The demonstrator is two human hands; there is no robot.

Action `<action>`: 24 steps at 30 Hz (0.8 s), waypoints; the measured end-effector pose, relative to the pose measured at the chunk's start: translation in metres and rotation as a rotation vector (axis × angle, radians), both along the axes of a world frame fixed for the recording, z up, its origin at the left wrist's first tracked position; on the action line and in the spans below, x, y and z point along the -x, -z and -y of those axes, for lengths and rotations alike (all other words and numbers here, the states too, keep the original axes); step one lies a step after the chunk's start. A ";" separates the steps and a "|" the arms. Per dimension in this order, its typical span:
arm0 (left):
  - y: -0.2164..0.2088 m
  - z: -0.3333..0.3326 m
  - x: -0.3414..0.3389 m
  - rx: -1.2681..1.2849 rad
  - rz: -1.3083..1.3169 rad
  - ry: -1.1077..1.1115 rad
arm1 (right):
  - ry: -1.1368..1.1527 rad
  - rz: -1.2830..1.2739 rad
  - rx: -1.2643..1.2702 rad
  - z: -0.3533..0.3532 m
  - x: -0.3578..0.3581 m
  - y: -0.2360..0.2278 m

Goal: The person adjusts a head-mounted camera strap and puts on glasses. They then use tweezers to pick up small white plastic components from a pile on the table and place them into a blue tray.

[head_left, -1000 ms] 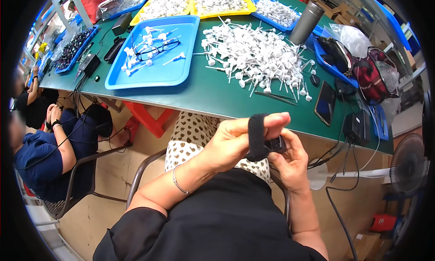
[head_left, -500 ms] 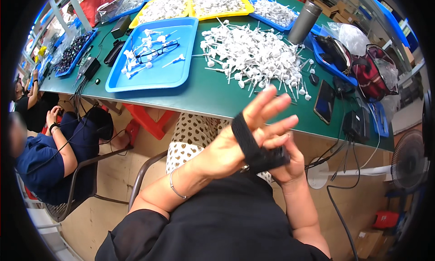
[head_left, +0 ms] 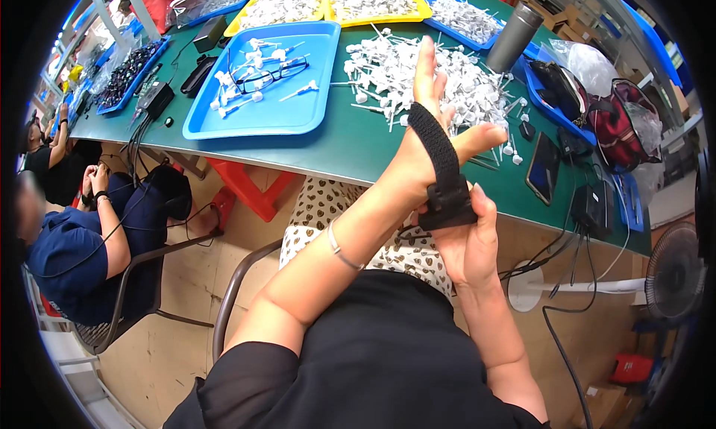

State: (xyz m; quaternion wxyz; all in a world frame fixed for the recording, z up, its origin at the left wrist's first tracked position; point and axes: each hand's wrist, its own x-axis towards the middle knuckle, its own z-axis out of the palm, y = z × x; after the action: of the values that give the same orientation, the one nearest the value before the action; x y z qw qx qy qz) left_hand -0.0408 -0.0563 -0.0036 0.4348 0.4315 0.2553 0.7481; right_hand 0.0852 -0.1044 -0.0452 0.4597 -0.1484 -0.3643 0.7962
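While farther forward than before, left fingers point(head_left: 424, 73) straight, empty, right fingers point(head_left: 485, 214) tight on the black strap point(head_left: 435, 143).

Over the feed I saw a blue tray point(head_left: 257, 123) holding eyeglasses point(head_left: 270, 75) and white pieces point(head_left: 302, 90) on the green table point(head_left: 358, 153), a heap of white parts point(head_left: 384, 67) to its right, a grey flask point(head_left: 514, 38) near that, a dark phone point(head_left: 543, 172), and a fan point(head_left: 673, 271).

A black textured strap point(head_left: 436, 142) wraps aslant around the left hand point(head_left: 412, 159), its dark, blocky lower part point(head_left: 447, 209) held in the right hand point(head_left: 473, 246).
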 end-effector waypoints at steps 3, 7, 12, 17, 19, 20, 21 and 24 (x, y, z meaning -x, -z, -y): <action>-0.007 -0.036 0.007 -0.384 -0.557 -0.722 | 0.012 0.207 -0.032 0.000 0.004 -0.008; -0.019 -0.031 -0.001 -0.168 -0.334 -0.252 | -0.027 0.133 0.092 0.011 0.007 0.002; -0.010 0.000 -0.001 0.155 0.800 0.756 | -0.172 0.137 0.049 0.004 -0.004 0.015; -0.026 0.047 -0.021 -0.348 -0.439 0.016 | -0.446 -0.323 0.409 0.013 -0.016 0.029; -0.021 0.060 -0.028 -0.723 -0.784 -0.219 | -0.567 -0.240 0.288 0.012 -0.024 0.029; -0.018 0.069 -0.029 -0.845 -0.959 -0.271 | -0.624 -0.173 0.194 0.010 -0.029 0.033; -0.013 0.073 -0.036 -0.933 -0.984 -0.284 | -0.678 -0.096 0.082 0.006 -0.035 0.039; -0.003 0.103 -0.049 -0.898 -1.015 -0.147 | -0.764 0.101 -0.199 0.003 -0.049 0.048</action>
State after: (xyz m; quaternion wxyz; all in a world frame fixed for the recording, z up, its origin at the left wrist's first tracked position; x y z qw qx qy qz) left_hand 0.0081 -0.1596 -0.0004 -0.0120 0.8491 0.1213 0.5140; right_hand 0.1340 -0.1077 -0.0929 0.1240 0.0044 -0.4907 0.8624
